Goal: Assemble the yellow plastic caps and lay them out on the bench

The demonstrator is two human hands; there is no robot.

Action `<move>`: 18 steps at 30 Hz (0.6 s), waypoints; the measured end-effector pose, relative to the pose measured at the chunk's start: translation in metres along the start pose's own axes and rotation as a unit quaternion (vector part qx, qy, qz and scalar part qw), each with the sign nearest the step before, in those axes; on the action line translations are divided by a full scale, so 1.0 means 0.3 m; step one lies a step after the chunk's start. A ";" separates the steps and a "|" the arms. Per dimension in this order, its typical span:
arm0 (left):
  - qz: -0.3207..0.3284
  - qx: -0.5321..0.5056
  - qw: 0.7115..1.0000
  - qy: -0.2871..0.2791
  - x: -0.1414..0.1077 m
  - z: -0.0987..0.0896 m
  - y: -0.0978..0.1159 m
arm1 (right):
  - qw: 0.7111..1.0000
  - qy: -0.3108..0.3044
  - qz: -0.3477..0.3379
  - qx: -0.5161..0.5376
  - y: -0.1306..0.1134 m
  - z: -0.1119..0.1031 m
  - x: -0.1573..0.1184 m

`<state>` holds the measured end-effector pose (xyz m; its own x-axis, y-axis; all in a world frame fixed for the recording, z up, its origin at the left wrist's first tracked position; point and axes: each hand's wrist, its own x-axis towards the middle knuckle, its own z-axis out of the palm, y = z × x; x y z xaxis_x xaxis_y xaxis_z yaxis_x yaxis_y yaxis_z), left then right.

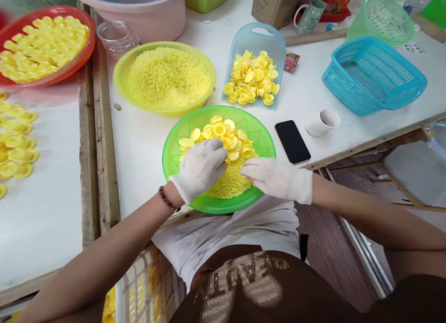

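Note:
A green plate-like basin [219, 206] sits at the table's near edge. Small yellow plastic cups with flared rims [219, 129] are heaped in its far part, and fine yellow granules [228, 186] cover its near part. My left hand [204, 165], in a white knit glove, is curled closed over the near edge of the cups; what its fingers grip is hidden. From the right, my right hand [278, 177], also gloved, reaches over the granules with fingers and thumb drawn together. Whatever may be between those fingertips is too small to make out.
Behind stand a yellow bowl of granules [120, 84] and a blue scoop tray [256, 35] of yellow cups. To the right are a black phone [292, 142], a white cup [322, 123] and a blue basket [374, 77]. A red tray [88, 47] stands left.

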<state>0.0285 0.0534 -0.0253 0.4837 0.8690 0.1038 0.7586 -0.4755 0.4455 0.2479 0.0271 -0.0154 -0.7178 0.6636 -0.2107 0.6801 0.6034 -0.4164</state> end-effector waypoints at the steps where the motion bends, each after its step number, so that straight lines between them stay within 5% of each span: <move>1: -0.016 0.007 1.000 0.016 -0.026 -0.018 -0.011 | 0.999 -0.018 0.002 -0.044 -0.012 0.025 0.026; 5: -0.119 -0.004 0.990 0.078 -0.126 -0.085 -0.046 | 0.993 -0.035 0.032 -0.112 -0.056 0.093 0.148; 11: -0.242 -0.234 0.941 0.040 -0.168 -0.121 -0.030 | 0.992 -0.098 0.063 -0.046 -0.069 0.102 0.240; 15: -0.282 -0.365 0.887 0.026 -0.169 -0.114 -0.023 | 0.983 -0.030 0.074 0.164 -0.004 0.064 0.223; 18: -0.295 -0.429 0.854 -0.002 -0.161 -0.093 -0.019 | 0.896 0.054 0.115 0.426 0.015 0.031 0.202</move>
<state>-0.0113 0.0179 -0.0079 0.1312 0.9215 -0.3656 0.2720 0.3211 0.9071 0.2061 0.0660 -0.0384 -0.5240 0.7934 -0.3099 0.4136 -0.0811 -0.9069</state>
